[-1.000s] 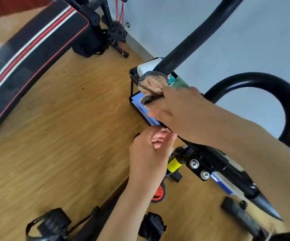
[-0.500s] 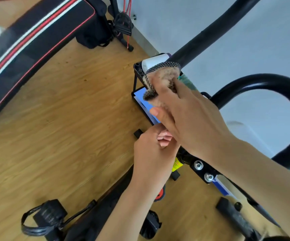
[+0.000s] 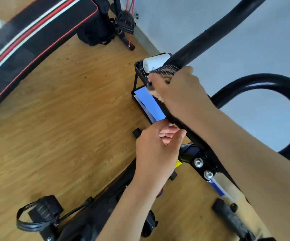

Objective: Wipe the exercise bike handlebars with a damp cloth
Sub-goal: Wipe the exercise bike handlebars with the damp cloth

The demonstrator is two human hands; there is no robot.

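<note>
Both of my hands are on the exercise bike, seen from above. Nearest, at the bottom left of the frame, sits a black pedal (image 3: 43, 214) with its strap, over the wooden floor (image 3: 62, 119). My left hand (image 3: 158, 146) comes up from the bottom centre; its fingers are curled inward, clenched just beside the lower stretch of the handlebar (image 3: 210, 40), and I cannot tell whether they actually grip anything. Two silver bolts (image 3: 198, 162) show right of that wrist, on the black bracket. Farther up, my right hand (image 3: 180, 91) crosses in from the right edge and is closed around the cloth (image 3: 165, 71), pressing it against the black handlebar tube where the tube rises toward the upper right. The cloth pokes out at the top and left of my fingers, a dark mesh edge over a tan pile. Behind it, a small black rack (image 3: 139, 66) holds a white bottle (image 3: 155, 62), with a blue panel (image 3: 146, 100) lower down. Farthest, at the upper left, lies a black bench (image 3: 36, 35) with red and white stripes
</note>
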